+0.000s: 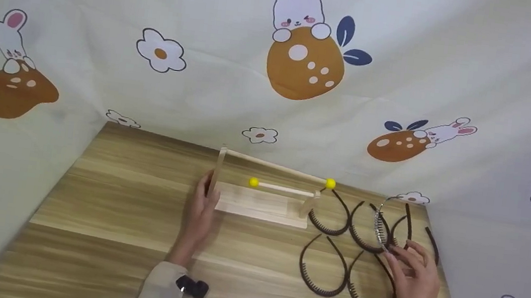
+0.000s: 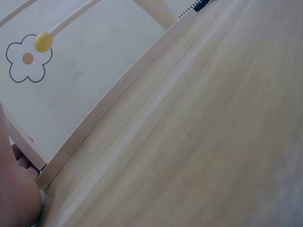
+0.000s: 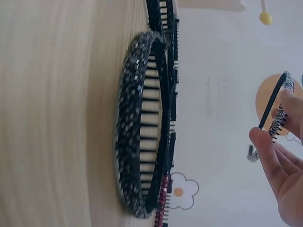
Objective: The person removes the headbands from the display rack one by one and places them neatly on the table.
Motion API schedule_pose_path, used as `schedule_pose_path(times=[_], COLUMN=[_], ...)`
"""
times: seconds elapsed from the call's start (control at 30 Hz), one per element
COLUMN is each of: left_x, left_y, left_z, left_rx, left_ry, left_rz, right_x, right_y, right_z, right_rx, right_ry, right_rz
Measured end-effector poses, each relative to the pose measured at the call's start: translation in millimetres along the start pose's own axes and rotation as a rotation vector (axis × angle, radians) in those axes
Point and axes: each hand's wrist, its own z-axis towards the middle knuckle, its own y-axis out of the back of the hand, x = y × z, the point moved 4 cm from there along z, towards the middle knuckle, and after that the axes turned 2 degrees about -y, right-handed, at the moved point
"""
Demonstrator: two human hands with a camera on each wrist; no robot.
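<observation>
A light wooden display rack (image 1: 257, 214), with two rods tipped by yellow balls, stands near the table's back edge. My left hand (image 1: 202, 207) grips its left upright, thumb on the near side; in the left wrist view part of that hand (image 2: 19, 184) shows beside the rack's base (image 2: 104, 101). Over on the right, my right hand (image 1: 413, 283) pinches a glittery silver-and-black toothed headband (image 1: 379, 223) and holds it raised above the table. The right wrist view shows the fingers around this headband (image 3: 278, 125). Beneath and beside it lie several dark toothed headbands (image 1: 321, 291).
One glittery black headband (image 3: 130, 127) lies close to the right wrist camera, with others behind it. The wood-grain table (image 1: 111, 206) meets a pale cloth (image 1: 201, 95) printed with rabbits and flowers at the back and sides.
</observation>
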Motion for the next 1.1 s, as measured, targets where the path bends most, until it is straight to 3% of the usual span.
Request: schedule_pose_path(times=[0.23, 0.63, 0.8, 1.1], left_x=[-1.5, -3.1, -3.8, -1.9], left_y=[-1.1, -0.5, -0.5, 1.1], left_z=[0.6, 1.2, 0.8, -1.5], left_rx=[-0.009, -0.023, -0.004, -0.01], left_ry=[-0.022, -0.021, -0.004, 0.008], left_rz=[0.027, 0.037, 0.049, 0.076], right_x=[-12.8, -34.1, -51.5, -87.6], right_y=[14.0, 38.9, 46.3, 65.8], right_z=[-8.2, -17.8, -24.8, -38.6], right_rx=[0.025, 0.175, 0.26, 0.285], right_ry=[0.064, 0.012, 0.02, 0.04], right_rz=[-0.061, -0.148, -0.141, -0.113])
